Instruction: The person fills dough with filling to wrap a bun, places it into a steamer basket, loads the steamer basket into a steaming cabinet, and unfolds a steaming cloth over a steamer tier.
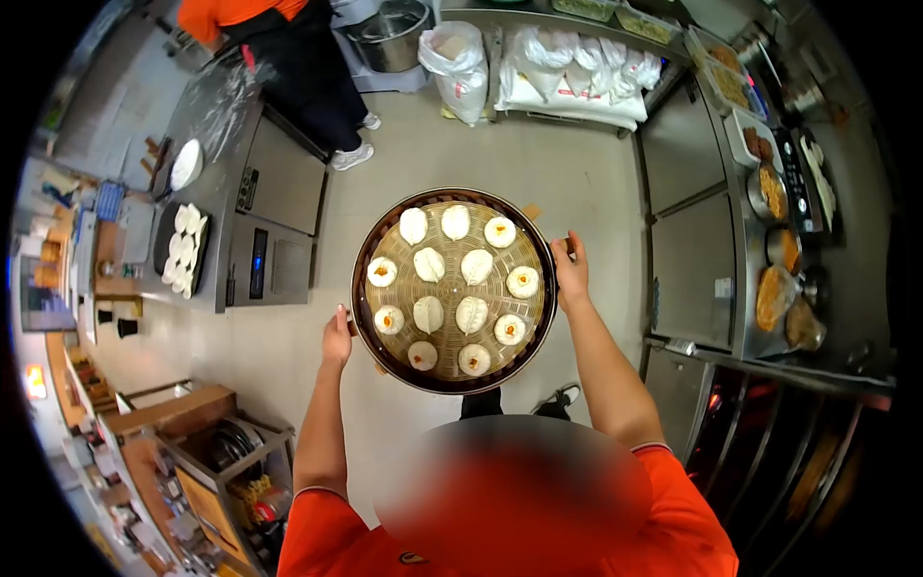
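Observation:
A round steamer tray (454,385) with a dark rim and a woven-looking base hangs level in front of my body, above the floor. My left hand (336,337) grips its left edge, and my right hand (570,269) has hold of the right edge. The fingers under the rim are partly hidden. Spread over the base lie several pale buns. Some are oval with a pleated seam, like this leaf-shaped bun (429,264) near the middle. Others are round with an orange topping, such as the round bun (522,282) on the right.
To the left, a steel counter (216,192) carries a black tray (181,252) of white dough pieces. A co-worker (303,82) stands beside it. Flour sacks (460,77) sit ahead. Food bowls (769,192) line the right counter, and a rack (226,462) stands lower left.

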The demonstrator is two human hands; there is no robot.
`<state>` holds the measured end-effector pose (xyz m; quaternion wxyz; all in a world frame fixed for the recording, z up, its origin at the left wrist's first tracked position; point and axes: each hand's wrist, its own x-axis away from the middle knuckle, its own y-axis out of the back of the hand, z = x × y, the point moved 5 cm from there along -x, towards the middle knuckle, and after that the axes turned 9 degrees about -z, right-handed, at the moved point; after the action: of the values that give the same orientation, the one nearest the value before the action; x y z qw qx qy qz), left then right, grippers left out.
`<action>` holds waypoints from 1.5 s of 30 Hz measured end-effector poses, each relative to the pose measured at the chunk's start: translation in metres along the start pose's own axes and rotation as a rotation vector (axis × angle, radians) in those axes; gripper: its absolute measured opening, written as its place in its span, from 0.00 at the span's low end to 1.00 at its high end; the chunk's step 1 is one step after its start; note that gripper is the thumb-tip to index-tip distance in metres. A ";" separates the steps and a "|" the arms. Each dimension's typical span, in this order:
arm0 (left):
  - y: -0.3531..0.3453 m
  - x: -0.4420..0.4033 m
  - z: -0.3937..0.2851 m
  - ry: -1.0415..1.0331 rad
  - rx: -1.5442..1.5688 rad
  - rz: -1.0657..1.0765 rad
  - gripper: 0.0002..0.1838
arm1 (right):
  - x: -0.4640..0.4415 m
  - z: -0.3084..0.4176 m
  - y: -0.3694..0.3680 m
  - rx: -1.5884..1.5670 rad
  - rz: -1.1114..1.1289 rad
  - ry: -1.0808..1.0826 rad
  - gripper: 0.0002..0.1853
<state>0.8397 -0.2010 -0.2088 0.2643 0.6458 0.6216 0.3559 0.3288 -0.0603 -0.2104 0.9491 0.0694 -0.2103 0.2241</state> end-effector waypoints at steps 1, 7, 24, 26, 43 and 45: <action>-0.006 -0.005 0.002 0.143 0.046 0.135 0.43 | 0.002 -0.002 0.000 -0.023 0.025 -0.015 0.36; -0.038 -0.024 0.028 0.192 0.334 0.440 0.41 | 0.001 -0.001 -0.011 -0.120 0.120 0.013 0.34; -0.013 -0.124 -0.149 -0.541 0.213 0.692 0.35 | 0.210 0.072 0.104 -0.352 -0.580 0.301 0.21; -0.060 -0.152 -0.175 -0.577 0.186 1.000 0.34 | 0.241 0.071 0.092 -0.305 -0.755 0.333 0.21; -0.158 -0.186 -0.329 -1.133 0.027 1.385 0.39 | 0.378 -0.013 0.001 -0.355 -1.528 0.366 0.11; -0.162 -0.193 -0.325 -1.174 -0.076 1.399 0.41 | 0.376 -0.027 -0.006 -0.360 -1.547 0.319 0.11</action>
<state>0.4889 -0.4107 -0.1632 0.2829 0.9435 -0.1580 0.0694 0.6468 0.0899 -0.0731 0.8505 0.0085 0.0022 -0.5260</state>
